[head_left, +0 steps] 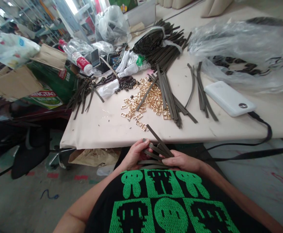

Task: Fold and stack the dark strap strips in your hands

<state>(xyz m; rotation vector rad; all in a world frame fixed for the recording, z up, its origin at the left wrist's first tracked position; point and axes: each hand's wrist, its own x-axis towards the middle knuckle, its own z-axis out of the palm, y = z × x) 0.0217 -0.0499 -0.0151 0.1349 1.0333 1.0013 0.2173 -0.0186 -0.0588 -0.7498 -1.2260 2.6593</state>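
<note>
Close to my body, just off the table's front edge, my left hand (137, 153) is closed on several dark olive strips (159, 142). My right hand (177, 160) grips the same strips from the other side, thumb on top. Some strips stick up toward the table and others curve between my hands. On the table ahead lies a spread pile of gold-coloured metal buckles (147, 97). A loose stack of similar dark strips (168, 97) rests against the pile's right side. How many strips each hand holds is hard to make out.
A white power bank (229, 97) with a black cable lies at the right, before a large clear plastic bag (243, 51). Behind the buckles are a big strip bundle (158, 42), a phone (95, 58) and a bottle (79, 60). A green carton (51, 84) stands left.
</note>
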